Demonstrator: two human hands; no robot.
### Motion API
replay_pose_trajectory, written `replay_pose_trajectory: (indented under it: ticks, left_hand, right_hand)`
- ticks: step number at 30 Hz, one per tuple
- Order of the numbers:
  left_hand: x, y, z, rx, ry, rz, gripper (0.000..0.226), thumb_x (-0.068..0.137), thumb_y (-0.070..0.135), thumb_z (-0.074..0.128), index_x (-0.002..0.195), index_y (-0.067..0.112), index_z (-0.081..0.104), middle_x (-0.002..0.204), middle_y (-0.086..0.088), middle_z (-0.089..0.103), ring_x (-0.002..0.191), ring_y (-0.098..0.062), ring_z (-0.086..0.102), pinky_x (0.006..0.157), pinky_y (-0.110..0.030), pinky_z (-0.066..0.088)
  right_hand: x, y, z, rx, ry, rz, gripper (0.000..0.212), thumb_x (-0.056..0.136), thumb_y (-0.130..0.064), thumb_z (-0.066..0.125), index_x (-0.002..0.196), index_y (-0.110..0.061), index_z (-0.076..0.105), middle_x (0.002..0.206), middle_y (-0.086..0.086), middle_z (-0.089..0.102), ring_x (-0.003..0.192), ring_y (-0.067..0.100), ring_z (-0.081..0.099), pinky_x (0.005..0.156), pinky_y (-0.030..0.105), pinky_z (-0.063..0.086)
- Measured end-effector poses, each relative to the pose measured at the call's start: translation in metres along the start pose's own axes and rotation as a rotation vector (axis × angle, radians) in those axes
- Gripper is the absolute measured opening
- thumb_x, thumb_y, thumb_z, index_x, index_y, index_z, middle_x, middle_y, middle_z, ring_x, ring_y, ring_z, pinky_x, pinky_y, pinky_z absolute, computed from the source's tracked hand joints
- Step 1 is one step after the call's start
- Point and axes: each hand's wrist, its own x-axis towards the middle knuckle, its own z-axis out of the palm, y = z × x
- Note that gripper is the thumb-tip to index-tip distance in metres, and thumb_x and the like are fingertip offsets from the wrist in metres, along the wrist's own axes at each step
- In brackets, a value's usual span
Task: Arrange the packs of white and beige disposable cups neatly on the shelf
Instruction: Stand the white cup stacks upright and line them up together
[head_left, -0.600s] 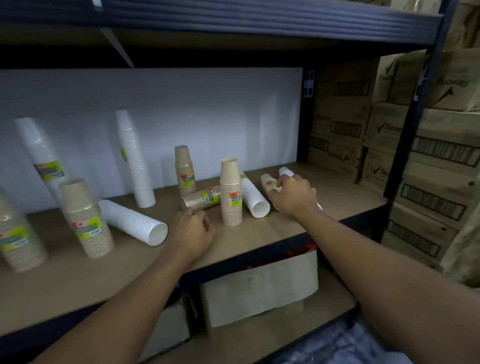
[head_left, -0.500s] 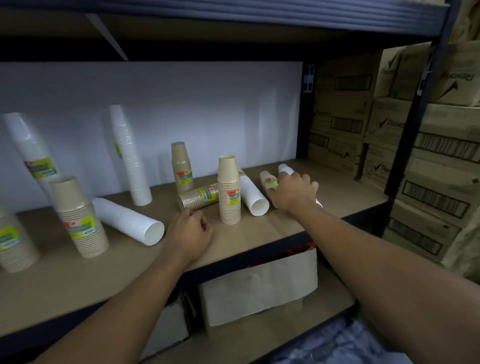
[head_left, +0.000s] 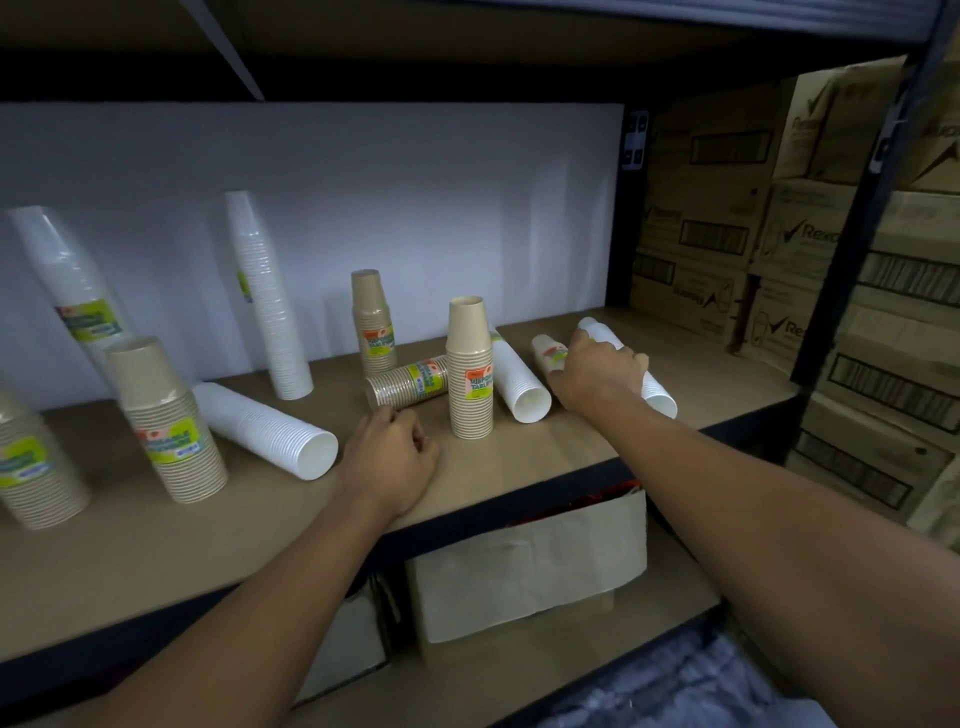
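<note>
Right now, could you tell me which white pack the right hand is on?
The rightmost white pack, lying under the right hand; the others sit untouched further left.

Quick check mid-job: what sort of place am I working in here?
Probably a stockroom: dark metal shelving, stacked cardboard cartons beside it, and wrapped packs of disposable cups.

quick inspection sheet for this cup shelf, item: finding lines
surface: brown shelf board, packs scattered across it, not in rows
job's things: white packs, two standing, three lying; beige packs, four standing, two lying
clutter: nothing seen
grippers: left hand with fingers curled, rests on the board, holds nothing; right hand wraps its fingers over the right-end white pack, which lies on its side
cables: nothing seen
surroundings: white back panel; stacked cartons at right; pale box under the shelf
</note>
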Motion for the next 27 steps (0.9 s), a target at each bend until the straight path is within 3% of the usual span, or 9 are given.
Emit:
replay_pose_trajectory:
  ticks: [5, 11, 17, 20, 23, 27]
  left_hand:
    - [-0.010, 0.002, -0.004, 0.012, 0.024, 0.005, 0.018, 0.086, 0.030, 0.056, 0.083, 0.013, 0.062, 0.097, -0.008, 0.059, 0.097, -0.028, 0.054, 0.083, -0.039, 0.048]
    - [-0.027, 0.007, -0.011, 0.008, 0.046, 0.024, 0.018, 0.083, 0.025, 0.059, 0.079, 0.008, 0.062, 0.092, -0.012, 0.060, 0.093, -0.029, 0.055, 0.080, -0.038, 0.047]
    - [-0.043, 0.008, -0.021, 0.010, 0.015, 0.016, 0.017, 0.084, 0.028, 0.059, 0.083, 0.013, 0.065, 0.099, -0.008, 0.061, 0.098, -0.028, 0.056, 0.085, -0.037, 0.047]
    - [-0.049, 0.009, -0.027, 0.010, -0.015, -0.003, 0.018, 0.084, 0.031, 0.058, 0.086, 0.015, 0.065, 0.102, -0.006, 0.061, 0.101, -0.026, 0.056, 0.087, -0.037, 0.048]
    - [-0.055, 0.010, -0.032, 0.031, -0.028, -0.004, 0.021, 0.086, 0.032, 0.057, 0.090, 0.013, 0.067, 0.103, -0.006, 0.060, 0.102, -0.025, 0.056, 0.086, -0.035, 0.048]
    - [-0.061, 0.010, -0.038, 0.045, -0.038, 0.004, 0.024, 0.087, 0.033, 0.057, 0.094, 0.013, 0.069, 0.104, -0.005, 0.059, 0.102, -0.023, 0.055, 0.083, -0.033, 0.048]
  right_hand:
    - [-0.016, 0.008, -0.015, 0.092, 0.106, -0.002, 0.043, 0.091, -0.036, 0.054, 0.127, -0.015, 0.047, 0.119, 0.017, 0.061, 0.111, 0.037, 0.052, 0.090, 0.044, 0.036]
    - [-0.035, 0.007, -0.048, 0.332, 0.181, -0.006, 0.038, 0.094, -0.033, 0.054, 0.120, -0.007, 0.045, 0.120, 0.023, 0.051, 0.105, 0.043, 0.052, 0.088, 0.047, 0.043]
    - [-0.060, 0.001, -0.074, 0.669, 0.200, 0.023, 0.027, 0.099, -0.030, 0.052, 0.119, -0.012, 0.046, 0.122, 0.016, 0.046, 0.101, 0.035, 0.055, 0.087, 0.046, 0.051]
    - [-0.073, -0.002, -0.082, 0.811, 0.256, 0.027, 0.027, 0.098, -0.033, 0.055, 0.114, -0.013, 0.047, 0.113, 0.008, 0.047, 0.093, 0.025, 0.050, 0.080, 0.036, 0.045]
    - [-0.082, -0.006, -0.088, 0.873, 0.277, 0.040, 0.024, 0.098, -0.033, 0.055, 0.107, -0.013, 0.046, 0.104, 0.005, 0.050, 0.090, 0.022, 0.050, 0.078, 0.037, 0.047]
    - [-0.089, -0.008, -0.096, 1.101, 0.249, 0.208, 0.025, 0.098, -0.037, 0.055, 0.102, -0.015, 0.046, 0.102, 0.003, 0.055, 0.091, 0.022, 0.056, 0.081, 0.039, 0.054]
